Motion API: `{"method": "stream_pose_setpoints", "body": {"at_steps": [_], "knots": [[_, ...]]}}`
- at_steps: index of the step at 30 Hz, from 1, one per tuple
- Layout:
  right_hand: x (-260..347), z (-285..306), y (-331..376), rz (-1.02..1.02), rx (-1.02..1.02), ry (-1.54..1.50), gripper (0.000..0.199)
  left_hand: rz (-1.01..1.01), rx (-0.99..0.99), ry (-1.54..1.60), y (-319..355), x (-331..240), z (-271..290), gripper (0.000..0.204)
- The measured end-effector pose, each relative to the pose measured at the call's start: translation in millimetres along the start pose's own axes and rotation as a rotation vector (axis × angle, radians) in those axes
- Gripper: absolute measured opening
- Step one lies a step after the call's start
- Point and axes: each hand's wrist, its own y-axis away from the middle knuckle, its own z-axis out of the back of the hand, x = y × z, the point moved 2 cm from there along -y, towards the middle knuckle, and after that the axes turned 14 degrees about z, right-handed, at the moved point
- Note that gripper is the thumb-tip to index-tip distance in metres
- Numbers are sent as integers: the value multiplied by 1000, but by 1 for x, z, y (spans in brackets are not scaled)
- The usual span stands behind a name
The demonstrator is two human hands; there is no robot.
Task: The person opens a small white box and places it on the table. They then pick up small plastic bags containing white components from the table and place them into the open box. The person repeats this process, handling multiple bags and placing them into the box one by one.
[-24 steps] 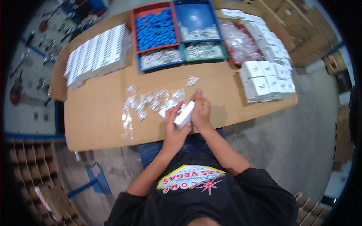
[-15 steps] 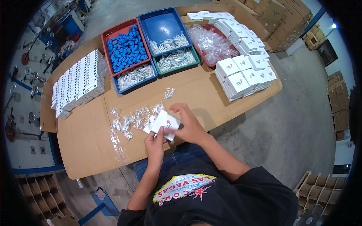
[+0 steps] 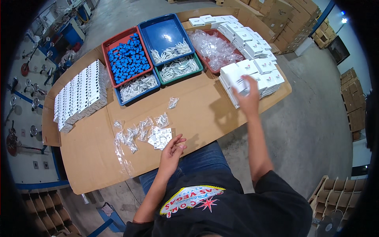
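Observation:
My right hand (image 3: 248, 96) reaches far right to the stack of small white boxes (image 3: 258, 67) and grips one white box (image 3: 238, 79) at the stack's near-left corner. My left hand (image 3: 173, 148) lies at the near edge of the cardboard-covered table (image 3: 201, 114), palm up with fingers loosely apart, holding nothing. Just beyond its fingertips lie a small white printed packet (image 3: 162, 137) and several little clear bags of metal parts (image 3: 136, 134).
At the back stand a red tray of blue parts (image 3: 128, 59), a blue tray (image 3: 164, 33), a green tray of metal pieces (image 3: 179, 69) and a red tray of clear bags (image 3: 213, 45). Rows of white boxes (image 3: 79, 94) stand at left. Cardboard cartons surround the table.
Both hands held a white box together near the table's front. Now my right hand has carried it out to the stack at right, and my left hand has let go and stays behind.

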Motion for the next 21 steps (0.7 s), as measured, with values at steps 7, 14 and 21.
{"method": "stream_pose_setpoints", "body": {"at_steps": [7, 14, 21], "knots": [[-138, 11, -52, 160, 176, 431, 49, -52, -192, 81, 8, 14, 36, 34], [-153, 0, -21, 129, 270, 575, 51, -19, -424, -16, 24, 31, 75, 29], [33, -51, 25, -125, 338, -200, 14, -167, -803, -501, 23, 32, 84, 41]]}}
